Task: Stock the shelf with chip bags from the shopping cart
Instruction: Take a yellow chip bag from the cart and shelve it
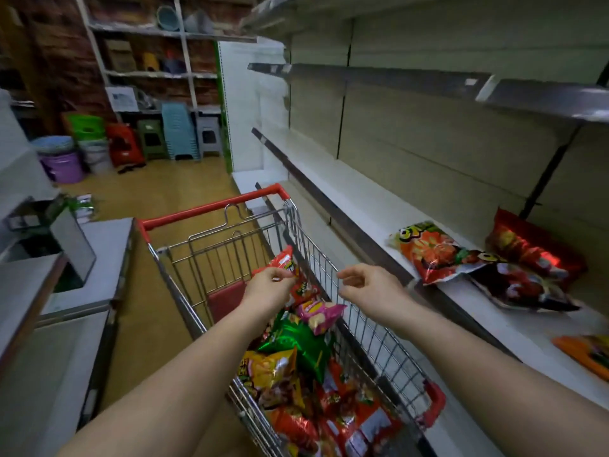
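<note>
Head view: person stands at the shopping cart (pixel 298 225), both forearms stretched out over it. Left hand (pixel 268 286) pinches the top edge of a red chip bag (pixel 290 268), which stands tall in the far end of the basket, long axis roughly vertical, leaning a little toward the cart's right wall. Right hand (pixel 365 285) hangs above that wire wall, fingers loosely curled, gripping nothing. Judgement: a lift out of the cart is under way; the shelf (pixel 346 189) lies to the right of both hands, so the bag must cross over the cart wall, and the right hand is the nearer one to the shelf. More bags fill the cart below, among them a pink bag (pixel 318 313) and a green bag (pixel 296 344). On the pale shelf board three bags already lie flat near its front edge: an orange-red bag (pixel 428 250), a dark bag (pixel 524 288) overlapping it, a red bag (pixel 530 245) behind. Upper shelves look bare. Floor tan; stacked plastic stools (pixel 179 130) and buckets at the aisle's far end
</note>
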A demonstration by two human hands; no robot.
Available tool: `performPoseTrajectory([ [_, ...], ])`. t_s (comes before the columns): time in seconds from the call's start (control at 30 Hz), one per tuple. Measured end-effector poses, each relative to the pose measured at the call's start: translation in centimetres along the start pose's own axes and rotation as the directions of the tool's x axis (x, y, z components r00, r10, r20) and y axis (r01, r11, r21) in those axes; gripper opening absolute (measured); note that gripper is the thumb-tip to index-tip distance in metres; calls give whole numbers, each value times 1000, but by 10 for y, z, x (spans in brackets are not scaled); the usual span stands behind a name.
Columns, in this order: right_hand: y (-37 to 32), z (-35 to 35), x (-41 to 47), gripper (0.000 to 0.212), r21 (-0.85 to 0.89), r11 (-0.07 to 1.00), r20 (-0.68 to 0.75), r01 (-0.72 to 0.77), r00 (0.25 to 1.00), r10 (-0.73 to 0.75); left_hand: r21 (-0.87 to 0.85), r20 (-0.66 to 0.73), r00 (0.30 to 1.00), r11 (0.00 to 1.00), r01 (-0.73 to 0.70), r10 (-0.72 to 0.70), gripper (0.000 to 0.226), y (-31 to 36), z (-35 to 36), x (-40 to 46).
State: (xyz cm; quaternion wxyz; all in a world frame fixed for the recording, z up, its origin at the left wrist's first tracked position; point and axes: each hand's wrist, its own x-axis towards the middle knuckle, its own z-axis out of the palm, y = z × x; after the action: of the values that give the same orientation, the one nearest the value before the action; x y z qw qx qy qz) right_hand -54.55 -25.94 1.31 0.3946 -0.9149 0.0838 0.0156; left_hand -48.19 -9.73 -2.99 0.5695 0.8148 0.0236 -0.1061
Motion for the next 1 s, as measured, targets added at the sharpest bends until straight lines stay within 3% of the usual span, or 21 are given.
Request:
performPoseTrajectory([
  [0.17,26,47,33,30,17,995,119,-99,988,96,6,-11,989,989,149,-149,7,-52,0,28],
  [0.37,73,90,69,37,-9,981,273,-193,944,188,3,20,949,949,314,-314,15,-103,20,43],
  [0.47,97,107,90,39,-17,976,359,-219,909,211,-10,-17,920,920,392,-392,6,-124,34,48],
  [0.67,145,144,137,44,-73,979,565,-191,801,198,-60,-138,832,843,534,-537,18,-156,66,55],
  [0.87,176,186,167,47,-102,964,640,-246,725,252,-87,-196,761,784,615,-618,14,-178,83,64],
  [1.0,180,209,180,54,-98,964,595,-245,763,255,-129,-207,707,735,666,-677,25,-191,88,74],
])
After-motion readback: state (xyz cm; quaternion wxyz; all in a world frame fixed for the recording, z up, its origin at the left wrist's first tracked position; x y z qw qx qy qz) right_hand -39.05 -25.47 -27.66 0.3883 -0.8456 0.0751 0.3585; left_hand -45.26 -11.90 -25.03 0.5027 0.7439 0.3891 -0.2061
